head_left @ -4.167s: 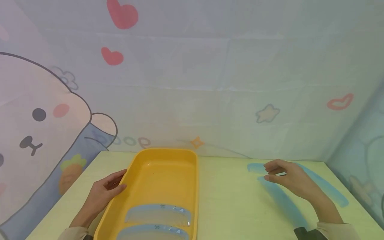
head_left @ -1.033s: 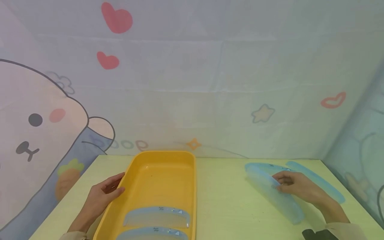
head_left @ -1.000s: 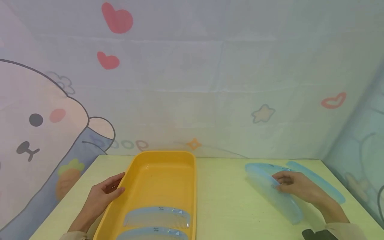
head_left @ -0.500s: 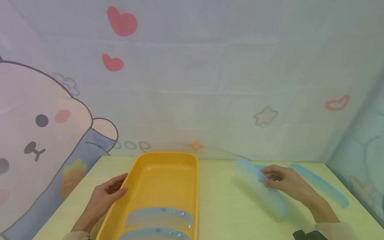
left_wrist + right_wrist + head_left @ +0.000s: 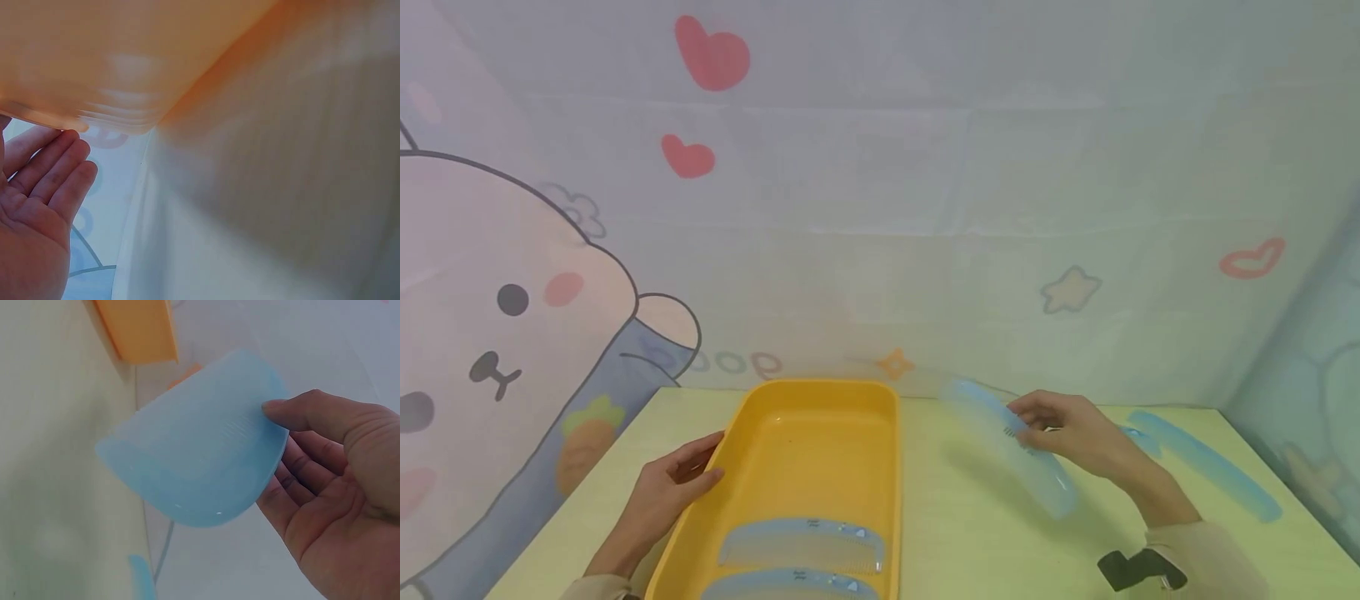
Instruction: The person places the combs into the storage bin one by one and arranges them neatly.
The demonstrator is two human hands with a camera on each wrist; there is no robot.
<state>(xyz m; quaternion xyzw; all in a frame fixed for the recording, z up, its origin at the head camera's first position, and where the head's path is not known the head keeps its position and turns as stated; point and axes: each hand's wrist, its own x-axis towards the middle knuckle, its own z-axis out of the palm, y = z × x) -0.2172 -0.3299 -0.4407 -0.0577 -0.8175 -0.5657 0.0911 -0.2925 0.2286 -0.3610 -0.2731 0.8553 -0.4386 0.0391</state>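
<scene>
A light-blue translucent comb [image 5: 1015, 450] hangs above the table, pinched by its curved back between the thumb and fingers of my right hand [image 5: 1075, 433]. It is tilted and slightly blurred; in the right wrist view the comb [image 5: 200, 444] spans the middle, with my right hand [image 5: 337, 475] at its edge. My left hand [image 5: 662, 492] holds the left rim of a yellow tray [image 5: 891, 483], thumb over the rim and fingers outside. Two blue combs, a farther one [image 5: 805, 542] and a nearer one [image 5: 790, 583], lie in the tray's near part. From below, the left wrist view shows my left hand [image 5: 44, 206] touching the tray's rim.
On the pale yellow-green table [image 5: 940, 533], another blue comb [image 5: 1210, 462] lies at the right, and one more [image 5: 1142, 439] is partly hidden behind my right hand. A printed cloth backdrop [image 5: 880, 167] rises behind the table's far edge.
My right hand has taken hold of a comb on the table, lifted it and carried it left toward the tray. The left hand keeps its hold on the tray rim.
</scene>
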